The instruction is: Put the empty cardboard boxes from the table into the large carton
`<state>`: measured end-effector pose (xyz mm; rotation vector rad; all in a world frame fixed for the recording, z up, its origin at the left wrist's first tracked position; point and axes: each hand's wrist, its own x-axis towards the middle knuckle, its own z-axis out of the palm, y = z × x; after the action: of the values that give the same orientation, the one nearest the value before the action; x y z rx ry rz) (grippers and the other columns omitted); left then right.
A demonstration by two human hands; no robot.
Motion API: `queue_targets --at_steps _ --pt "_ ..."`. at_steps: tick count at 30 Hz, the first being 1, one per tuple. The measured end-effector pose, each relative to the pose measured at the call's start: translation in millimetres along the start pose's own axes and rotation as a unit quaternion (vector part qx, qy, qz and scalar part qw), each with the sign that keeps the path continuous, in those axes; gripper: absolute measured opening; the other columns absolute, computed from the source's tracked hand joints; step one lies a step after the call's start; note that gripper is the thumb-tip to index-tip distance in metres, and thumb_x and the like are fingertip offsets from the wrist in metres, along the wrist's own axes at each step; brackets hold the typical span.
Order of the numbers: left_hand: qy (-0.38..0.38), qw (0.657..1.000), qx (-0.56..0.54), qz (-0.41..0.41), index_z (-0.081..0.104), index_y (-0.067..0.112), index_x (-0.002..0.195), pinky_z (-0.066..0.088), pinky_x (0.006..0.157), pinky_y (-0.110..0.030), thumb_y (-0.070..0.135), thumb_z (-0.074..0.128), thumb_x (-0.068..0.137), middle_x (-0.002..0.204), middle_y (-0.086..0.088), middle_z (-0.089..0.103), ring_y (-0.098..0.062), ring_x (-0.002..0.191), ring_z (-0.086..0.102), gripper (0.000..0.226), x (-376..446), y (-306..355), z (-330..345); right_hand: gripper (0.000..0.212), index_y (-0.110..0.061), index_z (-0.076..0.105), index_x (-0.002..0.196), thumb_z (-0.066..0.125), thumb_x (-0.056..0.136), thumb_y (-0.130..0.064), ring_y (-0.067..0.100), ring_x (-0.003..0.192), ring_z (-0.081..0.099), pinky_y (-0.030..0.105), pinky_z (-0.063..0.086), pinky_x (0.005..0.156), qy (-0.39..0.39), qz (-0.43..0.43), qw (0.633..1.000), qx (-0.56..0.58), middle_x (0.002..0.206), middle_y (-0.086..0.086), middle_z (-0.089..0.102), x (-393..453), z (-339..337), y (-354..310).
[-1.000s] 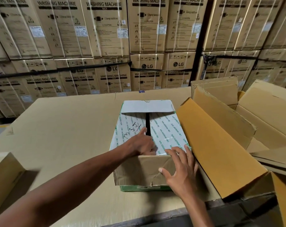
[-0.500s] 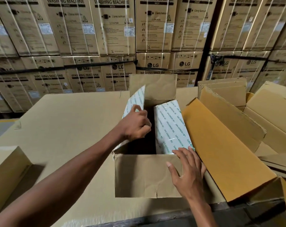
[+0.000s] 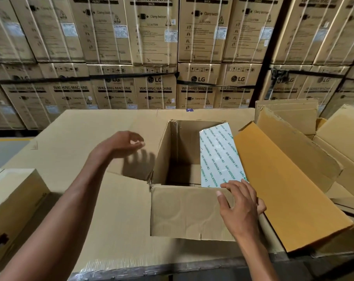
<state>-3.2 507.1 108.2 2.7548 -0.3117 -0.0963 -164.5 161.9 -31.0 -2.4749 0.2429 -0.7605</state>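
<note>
Cardboard-covered table (image 3: 75, 199) bears an open box (image 3: 190, 211) before stacked washing-machine cartons (image 3: 156, 37).

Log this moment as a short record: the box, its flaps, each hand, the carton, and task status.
box: open box on table, inside looks empty
flaps: left flap folded out; taped flap partly raised on right
left hand: in the air left of box, fingers loosely curled, holds nothing
right hand: fingers on box's near right corner
carton: right of box, open
status: box not yet in carton
</note>
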Motion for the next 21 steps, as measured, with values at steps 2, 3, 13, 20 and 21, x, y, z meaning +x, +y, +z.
queue_targets --at_steps 2,3,13,20,21 --pt "-0.032 0.998 -0.054 -0.021 0.060 0.027 0.140 0.046 0.108 -0.042 0.056 0.056 0.097 0.143 -0.002 0.060 -0.024 0.129 0.058 0.052 -7.2 -4.9 32.3 0.020 -0.038 0.069 0.101 0.059 0.084 -0.045 0.014 0.133 0.046 0.048 0.023 0.101 0.007 0.005 1.000 -0.007 0.120 -0.018 0.064 3.1 -0.6 -9.2" --pt "-0.044 0.993 -0.106 -0.024 0.056 0.028 0.144 0.044 0.110 -0.043 0.060 0.057 0.095 0.147 -0.002 0.057 -0.024 0.133 0.054 0.059 -12.9 -2.1 48.1 0.019 -0.038 0.069 0.100 0.060 0.084 -0.043 0.014 0.128 0.050 0.048 0.024 0.100 0.012 0.007 1.000 -0.005 0.118 -0.017 0.064 5.6 -1.3 -15.3" --pt "0.026 0.926 -0.373 -0.055 0.031 0.034 0.155 0.056 0.097 -0.043 0.033 0.059 0.102 0.155 -0.011 0.044 -0.029 0.129 0.056 0.061 -28.1 25.7 130.6 0.020 -0.028 0.068 0.099 0.054 0.098 -0.041 0.015 0.094 0.064 0.031 0.049 0.080 -0.238 0.035 0.956 0.168 0.098 -0.009 0.070 59.0 13.8 -123.5" --pt "0.020 0.907 -0.417 -0.057 0.029 0.034 0.158 0.058 0.096 -0.043 0.026 0.055 0.104 0.158 -0.010 0.040 -0.029 0.130 0.055 0.061 -34.8 24.2 133.2 0.071 -0.013 0.040 0.152 0.054 0.094 -0.052 0.034 0.151 0.024 0.044 0.031 0.113 -0.451 0.203 0.864 0.096 0.163 0.015 0.029 96.8 65.2 -147.7" --pt "0.021 0.906 -0.419 -0.057 0.029 0.035 0.157 0.057 0.098 -0.044 0.026 0.055 0.104 0.158 -0.010 0.040 -0.029 0.131 0.055 0.060 -35.3 22.8 133.1 0.075 -0.015 0.037 0.154 0.053 0.093 -0.055 0.037 0.155 0.009 0.050 0.023 0.119 -0.436 0.198 0.875 0.067 0.167 0.019 0.014 99.8 66.0 -148.0"
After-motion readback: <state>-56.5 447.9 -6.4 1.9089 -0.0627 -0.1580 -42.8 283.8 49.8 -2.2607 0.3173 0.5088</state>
